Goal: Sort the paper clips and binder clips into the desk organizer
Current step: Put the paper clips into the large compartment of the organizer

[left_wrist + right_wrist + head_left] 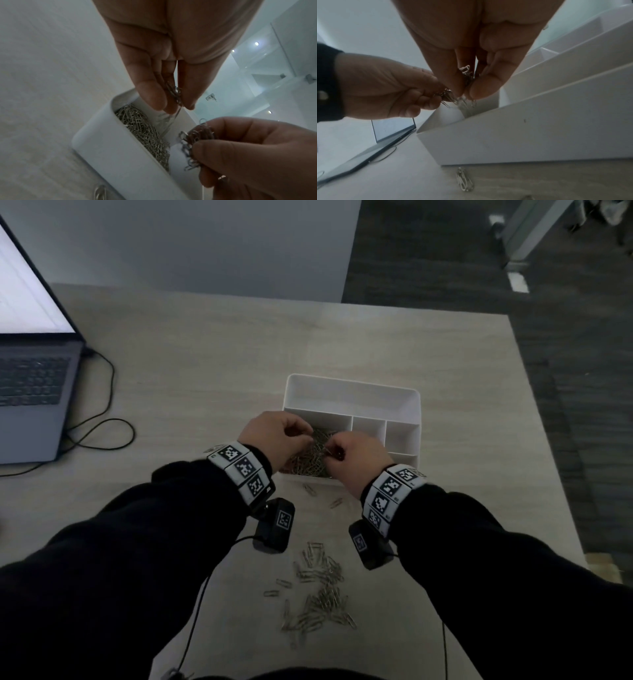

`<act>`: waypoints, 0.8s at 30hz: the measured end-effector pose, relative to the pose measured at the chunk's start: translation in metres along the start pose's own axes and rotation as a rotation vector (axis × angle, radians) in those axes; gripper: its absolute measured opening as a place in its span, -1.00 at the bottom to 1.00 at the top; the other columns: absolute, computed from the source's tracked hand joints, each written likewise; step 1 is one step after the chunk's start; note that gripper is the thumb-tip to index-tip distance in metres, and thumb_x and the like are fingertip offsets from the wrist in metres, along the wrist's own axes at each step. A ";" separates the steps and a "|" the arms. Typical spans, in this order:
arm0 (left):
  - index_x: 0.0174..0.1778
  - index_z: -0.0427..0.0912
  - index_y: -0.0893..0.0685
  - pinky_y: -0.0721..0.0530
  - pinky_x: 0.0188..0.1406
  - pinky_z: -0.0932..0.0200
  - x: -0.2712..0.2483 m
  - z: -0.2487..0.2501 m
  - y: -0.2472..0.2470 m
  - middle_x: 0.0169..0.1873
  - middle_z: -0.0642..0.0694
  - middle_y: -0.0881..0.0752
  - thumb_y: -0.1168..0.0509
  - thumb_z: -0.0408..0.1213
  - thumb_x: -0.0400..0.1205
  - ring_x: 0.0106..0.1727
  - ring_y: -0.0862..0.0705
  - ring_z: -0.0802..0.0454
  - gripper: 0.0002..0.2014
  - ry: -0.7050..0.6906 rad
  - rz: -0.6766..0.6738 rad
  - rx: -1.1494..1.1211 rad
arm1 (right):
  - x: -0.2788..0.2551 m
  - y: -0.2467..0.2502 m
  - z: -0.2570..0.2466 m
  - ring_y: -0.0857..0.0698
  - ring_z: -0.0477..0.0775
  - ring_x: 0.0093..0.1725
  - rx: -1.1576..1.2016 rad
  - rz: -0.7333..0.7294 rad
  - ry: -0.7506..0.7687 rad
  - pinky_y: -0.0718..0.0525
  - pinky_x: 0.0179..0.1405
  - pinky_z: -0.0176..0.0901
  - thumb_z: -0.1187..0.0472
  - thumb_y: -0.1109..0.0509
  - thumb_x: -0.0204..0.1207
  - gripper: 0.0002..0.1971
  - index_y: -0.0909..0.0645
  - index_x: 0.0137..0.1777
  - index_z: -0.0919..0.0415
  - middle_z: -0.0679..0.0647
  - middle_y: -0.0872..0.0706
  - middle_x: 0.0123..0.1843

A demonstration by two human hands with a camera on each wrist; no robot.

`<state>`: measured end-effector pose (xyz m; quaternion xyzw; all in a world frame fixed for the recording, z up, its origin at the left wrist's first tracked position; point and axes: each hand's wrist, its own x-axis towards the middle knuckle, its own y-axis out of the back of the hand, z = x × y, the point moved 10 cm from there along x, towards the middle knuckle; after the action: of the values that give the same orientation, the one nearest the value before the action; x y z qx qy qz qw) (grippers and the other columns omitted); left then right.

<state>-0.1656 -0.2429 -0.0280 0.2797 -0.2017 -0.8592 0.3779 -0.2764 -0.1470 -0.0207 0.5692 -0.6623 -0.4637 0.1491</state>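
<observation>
A white desk organizer (404,402) stands mid-desk, its near-left compartment heaped with silver paper clips (310,462). Both hands hover over that compartment, close together. My left hand (308,436) pinches a small bunch of paper clips (176,94) between thumb and fingers, a few dangling toward the heap (142,128). My right hand (329,450) pinches a tangled bunch of clips (467,75) too, seen in the left wrist view as a clump (197,140). A loose pile of paper clips (318,587) lies on the desk near me. No binder clips show.
An open laptop (30,392) with a black cable (109,392) sits at the far left. Stray clips (335,503) lie just before the organizer's front wall (522,135), one (464,181) close to it. The desk's right edge (548,440) drops to dark floor.
</observation>
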 end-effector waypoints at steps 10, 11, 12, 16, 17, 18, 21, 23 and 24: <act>-0.12 0.02 -0.79 -0.67 -0.15 0.20 -0.037 0.013 -0.003 -0.34 0.22 -0.68 -0.34 -0.20 0.57 -0.31 -0.65 0.19 -0.89 -0.189 0.047 0.133 | -0.027 -0.001 0.008 -0.67 0.02 -0.01 0.062 0.079 0.144 -0.60 0.08 -0.15 0.23 -0.40 0.49 -0.78 -0.70 0.12 0.13 0.03 -0.73 0.03; -0.11 -0.01 -0.80 -0.65 -0.10 0.19 -0.046 0.014 -0.008 -0.29 0.16 -0.71 -0.34 -0.21 0.56 -0.27 -0.64 0.17 -0.88 -0.239 0.026 0.163 | -0.034 -0.002 0.008 -0.67 0.01 -0.05 0.058 0.088 0.171 -0.62 0.06 -0.13 0.24 -0.39 0.49 -0.81 -0.71 0.08 0.13 0.02 -0.73 -0.01; -0.10 -0.05 -0.80 -0.67 -0.04 0.15 -0.054 0.012 -0.018 -0.22 0.09 -0.76 -0.31 -0.21 0.56 -0.21 -0.67 0.11 -0.85 -0.280 -0.019 0.196 | -0.041 -0.007 0.008 -0.67 0.03 -0.07 0.043 0.074 0.192 -0.64 0.04 -0.08 0.26 -0.37 0.48 -0.83 -0.72 0.04 0.14 0.03 -0.74 -0.05; 0.10 -0.21 -0.77 -0.69 0.18 -0.06 -0.083 -0.004 -0.073 0.09 -0.22 -0.78 -0.03 -0.14 0.43 0.09 -0.74 -0.16 -0.49 -0.469 -0.233 0.428 | -0.063 -0.053 0.017 -0.67 0.18 0.12 -0.135 -0.154 0.200 -0.63 0.16 0.01 0.09 -0.09 0.46 -0.57 -0.66 0.22 0.11 0.16 -0.72 0.13; 0.21 -0.21 -0.72 -0.64 0.29 -0.09 -0.086 -0.013 -0.086 0.21 -0.24 -0.72 0.01 -0.12 0.40 0.22 -0.69 -0.18 -0.42 -0.477 -0.265 0.496 | -0.066 -0.065 0.021 -0.64 0.19 0.22 -0.191 -0.202 0.198 -0.59 0.26 0.01 0.05 -0.03 0.44 -0.49 -0.61 0.31 0.09 0.16 -0.68 0.24; 0.32 -0.19 -0.64 -0.55 0.39 -0.10 -0.086 -0.025 -0.094 0.35 -0.24 -0.63 0.05 -0.07 0.39 0.38 -0.59 -0.18 -0.35 -0.440 -0.295 0.561 | -0.070 -0.075 0.025 -0.57 0.21 0.34 -0.223 -0.239 0.183 -0.51 0.38 0.01 0.06 -0.05 0.45 -0.47 -0.55 0.38 0.12 0.17 -0.61 0.37; 0.52 -0.11 -0.39 -0.36 0.54 -0.06 -0.093 -0.053 -0.106 0.60 -0.11 -0.33 0.13 0.03 0.33 0.63 -0.23 -0.08 -0.21 -0.347 -0.335 0.715 | -0.084 -0.094 0.036 -0.37 0.26 0.55 -0.239 -0.304 0.166 -0.23 0.57 -0.03 0.19 -0.22 0.49 -0.46 -0.43 0.50 0.23 0.25 -0.40 0.57; 0.59 -0.10 -0.27 -0.28 0.58 -0.01 -0.102 -0.059 -0.107 0.65 -0.04 -0.20 0.07 0.01 0.37 0.66 -0.14 -0.03 -0.22 -0.325 -0.338 0.745 | -0.094 -0.099 0.041 -0.39 0.29 0.54 -0.249 -0.307 0.173 -0.22 0.58 -0.01 0.22 -0.24 0.47 -0.45 -0.45 0.49 0.26 0.27 -0.42 0.57; 0.61 -0.09 -0.22 -0.25 0.59 0.00 -0.107 -0.063 -0.106 0.66 -0.02 -0.16 0.03 -0.01 0.40 0.66 -0.13 -0.01 -0.23 -0.310 -0.338 0.743 | -0.099 -0.100 0.042 -0.40 0.30 0.52 -0.253 -0.304 0.182 -0.23 0.58 0.01 0.22 -0.24 0.46 -0.45 -0.46 0.49 0.27 0.27 -0.43 0.55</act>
<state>-0.1230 -0.1024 -0.1001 0.2934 -0.5028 -0.8100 0.0710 -0.2144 -0.0323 -0.0884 0.6790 -0.4892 -0.5070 0.2066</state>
